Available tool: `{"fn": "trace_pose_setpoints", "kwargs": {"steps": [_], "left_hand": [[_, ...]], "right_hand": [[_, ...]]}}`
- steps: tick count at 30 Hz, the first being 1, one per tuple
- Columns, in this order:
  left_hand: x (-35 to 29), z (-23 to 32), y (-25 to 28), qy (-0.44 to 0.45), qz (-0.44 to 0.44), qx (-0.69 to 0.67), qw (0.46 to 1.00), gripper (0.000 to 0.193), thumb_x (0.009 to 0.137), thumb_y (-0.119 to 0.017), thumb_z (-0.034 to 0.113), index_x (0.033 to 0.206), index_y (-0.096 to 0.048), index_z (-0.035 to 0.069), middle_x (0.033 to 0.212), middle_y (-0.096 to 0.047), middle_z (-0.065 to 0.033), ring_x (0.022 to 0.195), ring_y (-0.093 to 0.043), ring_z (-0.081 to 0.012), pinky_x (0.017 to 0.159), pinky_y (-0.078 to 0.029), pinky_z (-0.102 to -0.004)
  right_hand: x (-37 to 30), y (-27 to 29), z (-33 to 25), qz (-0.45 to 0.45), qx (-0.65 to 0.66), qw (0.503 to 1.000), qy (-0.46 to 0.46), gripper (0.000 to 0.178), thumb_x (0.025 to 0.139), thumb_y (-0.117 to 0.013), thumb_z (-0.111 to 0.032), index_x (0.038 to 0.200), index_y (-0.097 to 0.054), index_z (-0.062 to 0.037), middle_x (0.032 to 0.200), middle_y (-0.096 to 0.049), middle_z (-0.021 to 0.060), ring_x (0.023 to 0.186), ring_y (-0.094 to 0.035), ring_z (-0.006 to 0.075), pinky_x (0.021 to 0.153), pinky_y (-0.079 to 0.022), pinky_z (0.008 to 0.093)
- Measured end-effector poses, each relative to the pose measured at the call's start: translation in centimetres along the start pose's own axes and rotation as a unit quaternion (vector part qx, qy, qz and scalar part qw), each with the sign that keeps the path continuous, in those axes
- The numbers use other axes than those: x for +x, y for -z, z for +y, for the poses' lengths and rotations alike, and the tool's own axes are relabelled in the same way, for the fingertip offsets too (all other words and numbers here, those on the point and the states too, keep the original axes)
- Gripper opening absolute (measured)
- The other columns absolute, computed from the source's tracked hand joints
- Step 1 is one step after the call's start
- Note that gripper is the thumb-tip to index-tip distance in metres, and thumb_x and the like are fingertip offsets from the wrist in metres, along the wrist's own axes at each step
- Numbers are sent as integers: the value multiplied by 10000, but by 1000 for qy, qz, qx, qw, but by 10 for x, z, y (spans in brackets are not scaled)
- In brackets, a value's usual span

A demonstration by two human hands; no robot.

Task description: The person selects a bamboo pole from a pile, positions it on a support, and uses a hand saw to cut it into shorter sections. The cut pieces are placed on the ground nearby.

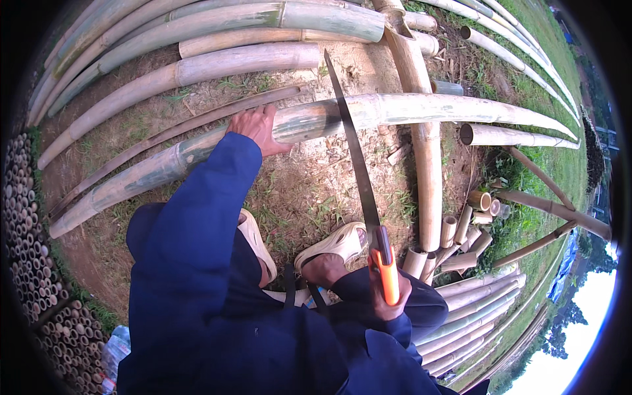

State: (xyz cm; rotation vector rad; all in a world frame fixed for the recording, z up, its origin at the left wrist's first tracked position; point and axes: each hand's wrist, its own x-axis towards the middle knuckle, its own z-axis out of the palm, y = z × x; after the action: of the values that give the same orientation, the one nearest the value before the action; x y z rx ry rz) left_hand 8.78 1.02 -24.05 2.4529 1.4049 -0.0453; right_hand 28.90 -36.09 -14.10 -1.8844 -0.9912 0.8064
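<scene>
A thick green-and-tan bamboo pole (309, 122) runs across in front of me, its right part lying over another bamboo pole (426, 178) on the ground. My left hand (257, 129) is wrapped over the crosswise pole, left of its middle. In my right hand (388, 289) is a hand saw (359, 158), gripped by its orange and dark handle. The long blade points away from me and crosses the pole to the right of my left hand. Whether the teeth have cut into the bamboo I cannot make out.
Long bamboo poles (197, 69) lie at the far left, and more poles (474, 316) at the near right. Short bamboo offcuts (461, 240) are heaped at right. Stacked bamboo tubes (29, 230) line the left edge, near a plastic bottle (117, 349). My sandalled feet (332, 250) rest on the ground.
</scene>
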Motion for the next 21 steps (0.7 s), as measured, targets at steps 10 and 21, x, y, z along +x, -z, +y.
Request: {"fn": "trace_pose_setpoints", "kwargs": {"steps": [10, 21], "left_hand": [[-1, -10, -7, -12, -20, 5, 1000, 926, 655, -821, 631, 1286, -564, 4, 1178, -686, -243, 1040, -688, -431, 966, -515, -541], [-1, -8, -11, -22, 22, -11, 999, 823, 643, -846, 593, 1200, -604, 37, 1078, -723, -209, 957, -716, -396, 873, -543, -529]], "right_hand": [[-19, 8, -38, -26, -17, 998, -52, 251, 882, -730, -66, 1111, -726, 35, 906, -755, 146, 849, -754, 194, 790, -574, 321], [55, -31, -16, -14, 38, 999, -26, 94, 912, -717, -44, 923, -660, 30, 654, -579, 71, 583, -508, 105, 553, -441, 305]]}}
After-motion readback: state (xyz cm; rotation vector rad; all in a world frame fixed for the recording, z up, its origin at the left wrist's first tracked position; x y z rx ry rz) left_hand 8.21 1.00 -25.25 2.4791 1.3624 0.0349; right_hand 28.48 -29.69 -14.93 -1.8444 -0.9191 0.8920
